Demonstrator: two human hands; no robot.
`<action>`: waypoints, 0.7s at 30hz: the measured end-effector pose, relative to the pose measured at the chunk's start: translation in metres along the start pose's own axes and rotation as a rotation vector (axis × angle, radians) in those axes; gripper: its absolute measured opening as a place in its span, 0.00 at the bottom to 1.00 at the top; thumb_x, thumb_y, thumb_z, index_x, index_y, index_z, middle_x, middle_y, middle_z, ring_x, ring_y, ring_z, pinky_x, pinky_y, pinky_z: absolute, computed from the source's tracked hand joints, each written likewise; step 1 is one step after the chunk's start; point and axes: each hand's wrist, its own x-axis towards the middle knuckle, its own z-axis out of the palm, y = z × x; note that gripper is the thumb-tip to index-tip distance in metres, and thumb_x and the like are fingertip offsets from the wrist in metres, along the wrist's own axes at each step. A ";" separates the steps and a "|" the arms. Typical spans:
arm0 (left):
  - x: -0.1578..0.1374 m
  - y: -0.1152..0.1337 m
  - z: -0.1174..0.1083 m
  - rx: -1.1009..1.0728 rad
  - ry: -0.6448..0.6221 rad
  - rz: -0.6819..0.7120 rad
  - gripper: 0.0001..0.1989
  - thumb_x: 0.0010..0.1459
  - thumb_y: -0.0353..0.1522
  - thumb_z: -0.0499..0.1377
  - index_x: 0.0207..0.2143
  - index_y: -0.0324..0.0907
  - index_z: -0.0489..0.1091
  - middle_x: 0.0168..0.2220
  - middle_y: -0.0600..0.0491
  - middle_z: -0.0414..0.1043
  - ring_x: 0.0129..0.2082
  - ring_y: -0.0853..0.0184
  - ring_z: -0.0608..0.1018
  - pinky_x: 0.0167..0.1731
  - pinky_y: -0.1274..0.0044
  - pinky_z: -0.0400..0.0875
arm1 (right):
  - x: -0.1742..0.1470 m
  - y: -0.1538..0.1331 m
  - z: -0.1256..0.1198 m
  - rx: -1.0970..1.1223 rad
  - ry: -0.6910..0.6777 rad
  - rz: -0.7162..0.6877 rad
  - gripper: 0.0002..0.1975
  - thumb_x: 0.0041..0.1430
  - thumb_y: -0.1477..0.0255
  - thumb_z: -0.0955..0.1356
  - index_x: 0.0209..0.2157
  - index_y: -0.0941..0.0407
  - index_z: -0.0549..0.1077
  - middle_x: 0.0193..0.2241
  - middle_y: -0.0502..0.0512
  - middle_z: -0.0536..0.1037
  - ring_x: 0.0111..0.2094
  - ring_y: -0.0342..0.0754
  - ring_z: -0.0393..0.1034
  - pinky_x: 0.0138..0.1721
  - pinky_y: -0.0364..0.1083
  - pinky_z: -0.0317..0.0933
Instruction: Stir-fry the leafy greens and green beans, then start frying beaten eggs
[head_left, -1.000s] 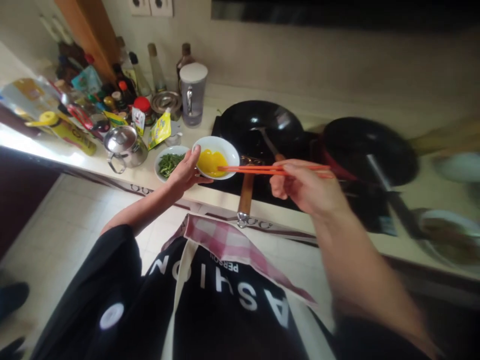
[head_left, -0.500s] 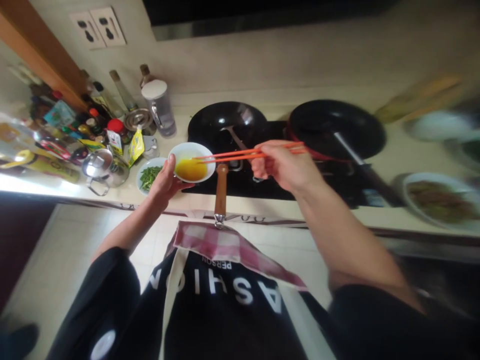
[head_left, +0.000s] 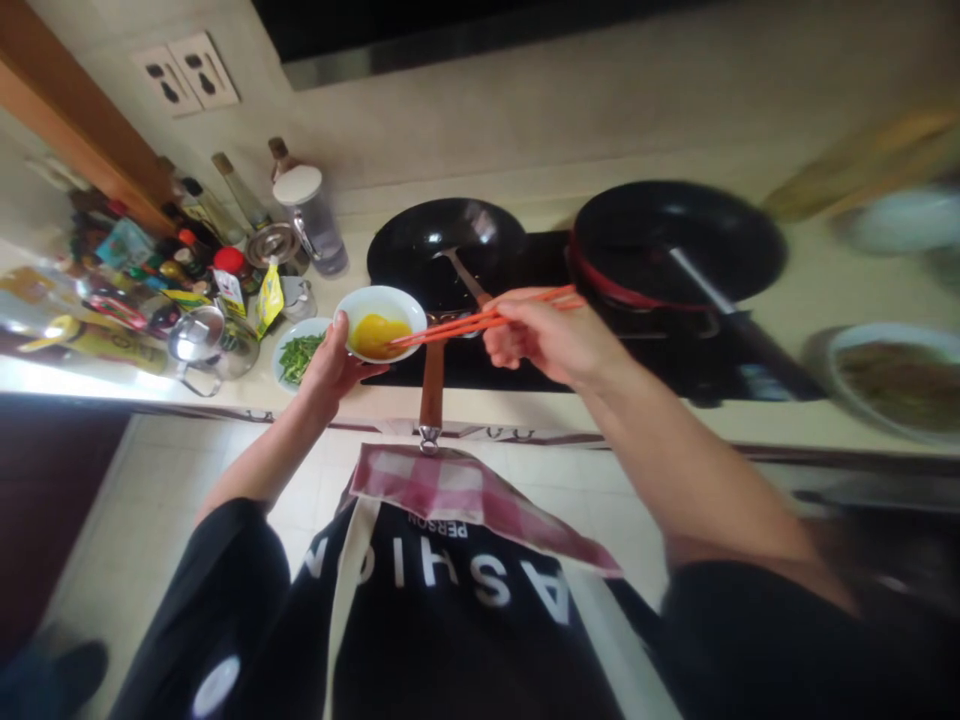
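Note:
My left hand point(head_left: 331, 368) is closed on a white bowl point(head_left: 358, 301), thumb at the rim, tilting it a little above the counter. Beaten egg point(head_left: 379, 334) lies in the bowl, bright yellow. In my right hand point(head_left: 544, 335) is a pair of orange chopsticks point(head_left: 469, 324), their tips dipped in the egg at the bowl's right side. Just behind the bowl sits a black wok point(head_left: 409, 235) with a spatula in it, its wooden handle point(head_left: 432, 390) pointing toward me. A plate of chopped greens point(head_left: 298, 357) is partly covered by my left hand.
A second, red-sided wok point(head_left: 675, 225) stands at the right, a dark-handled spatula point(head_left: 750, 335) leaning across its rim. A dish of food point(head_left: 896, 385) is farther right. Several bottles and jars, a water pitcher point(head_left: 321, 235) and a metal pot point(head_left: 214, 345) crowd the left.
The chopstick tips have swept from the egg's upper middle down to its lower right. The egg has shifted in the bowl. My left hand keeps its hold, and the view has turned slightly.

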 end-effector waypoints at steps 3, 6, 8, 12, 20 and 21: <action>-0.001 -0.001 0.001 -0.011 -0.015 0.002 0.33 0.60 0.51 0.60 0.64 0.52 0.60 0.56 0.43 0.74 0.50 0.51 0.80 0.44 0.61 0.80 | 0.000 -0.001 0.001 -0.011 0.003 -0.010 0.10 0.53 0.68 0.72 0.28 0.59 0.71 0.16 0.51 0.72 0.14 0.43 0.66 0.13 0.39 0.56; -0.001 -0.002 0.001 -0.016 -0.021 0.017 0.34 0.60 0.51 0.61 0.64 0.52 0.59 0.57 0.43 0.74 0.51 0.50 0.80 0.44 0.61 0.79 | -0.001 -0.003 0.003 -0.017 0.009 0.000 0.08 0.54 0.69 0.71 0.29 0.59 0.71 0.16 0.52 0.73 0.14 0.44 0.66 0.13 0.40 0.56; 0.001 -0.003 -0.001 -0.008 -0.012 0.032 0.34 0.59 0.51 0.61 0.64 0.51 0.60 0.57 0.42 0.73 0.52 0.49 0.80 0.44 0.61 0.79 | -0.001 -0.005 0.004 -0.015 0.044 0.008 0.07 0.54 0.70 0.69 0.29 0.60 0.71 0.16 0.52 0.73 0.14 0.44 0.66 0.13 0.40 0.56; 0.009 -0.005 -0.006 0.002 -0.014 0.029 0.34 0.59 0.51 0.61 0.64 0.51 0.60 0.57 0.43 0.73 0.50 0.51 0.80 0.43 0.62 0.80 | 0.002 -0.008 0.006 -0.026 0.056 0.060 0.04 0.52 0.73 0.67 0.30 0.60 0.71 0.16 0.53 0.73 0.14 0.45 0.67 0.13 0.40 0.57; 0.011 0.000 -0.004 0.022 -0.025 0.026 0.30 0.64 0.50 0.56 0.64 0.50 0.59 0.59 0.44 0.71 0.50 0.54 0.80 0.42 0.65 0.80 | 0.002 -0.008 0.014 -0.023 0.095 0.032 0.05 0.54 0.73 0.68 0.28 0.60 0.71 0.15 0.52 0.72 0.13 0.44 0.66 0.12 0.39 0.54; 0.010 0.001 -0.003 0.024 -0.025 0.020 0.30 0.64 0.50 0.56 0.64 0.50 0.59 0.59 0.44 0.71 0.50 0.54 0.80 0.41 0.65 0.80 | 0.002 -0.008 0.015 -0.028 0.085 0.031 0.05 0.54 0.72 0.69 0.28 0.60 0.71 0.15 0.52 0.72 0.13 0.44 0.66 0.13 0.40 0.55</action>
